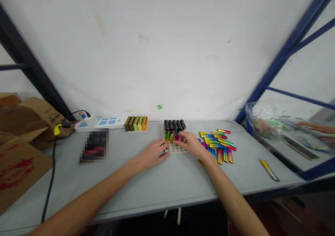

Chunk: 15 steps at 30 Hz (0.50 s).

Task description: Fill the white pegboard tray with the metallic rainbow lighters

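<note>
At the far left of the worktop (162, 189), brown cardboard boxes (21, 152) are standing, with a black cable (53, 166) hanging in front of them. A white power strip (111, 121) is lying by the wall, and a dark flat object (94, 145), pixelated beyond recognition, is resting nearer the front edge. Next, olive, yellow and orange pieces (136, 123) are standing in tight rows. Around the middle, the left hand (153, 153) is resting its fingertips at the left edge of a white holed tray (175, 147), thumb and fingers parted and gripping nothing visible. Dark-topped pieces (175, 125) are filling the tray's far rows, while its near holes are showing bare. The right hand (191, 143) is bending over the tray, thumb and fingers nearly together beside a magenta piece (176, 137); I cannot tell whether they are gripping it. Farther right, shiny multicoloured pieces (213, 141) are lying heaped, and one yellow-and-silver piece (269, 169) is lying apart. Beyond the blue frame (277, 67), another person's hand (314, 126) is showing near a clear plastic bag (263, 119).
</note>
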{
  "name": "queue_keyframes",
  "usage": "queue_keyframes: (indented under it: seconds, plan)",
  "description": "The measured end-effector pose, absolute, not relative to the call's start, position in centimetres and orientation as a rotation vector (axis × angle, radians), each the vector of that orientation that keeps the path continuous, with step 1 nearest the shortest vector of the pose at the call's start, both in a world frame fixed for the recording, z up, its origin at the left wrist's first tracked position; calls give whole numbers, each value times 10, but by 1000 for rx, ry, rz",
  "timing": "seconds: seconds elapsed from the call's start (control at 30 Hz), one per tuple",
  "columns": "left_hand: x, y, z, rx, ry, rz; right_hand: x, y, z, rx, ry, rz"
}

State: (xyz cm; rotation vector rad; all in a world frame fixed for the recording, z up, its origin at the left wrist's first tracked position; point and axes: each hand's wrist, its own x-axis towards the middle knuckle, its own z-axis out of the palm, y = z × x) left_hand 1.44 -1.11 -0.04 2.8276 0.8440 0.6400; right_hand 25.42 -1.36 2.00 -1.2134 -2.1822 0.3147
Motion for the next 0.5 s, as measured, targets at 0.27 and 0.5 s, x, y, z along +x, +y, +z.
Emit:
queue_keyframes:
  seconds: [0.27, 0.5]
  plan:
    - [15, -12, 2, 2852, 851, 611, 256, -14, 19, -1233, -2121, 241]
    - [15, -12, 3, 2845, 844, 606, 262, -16, 20, -1110, -2183, 406]
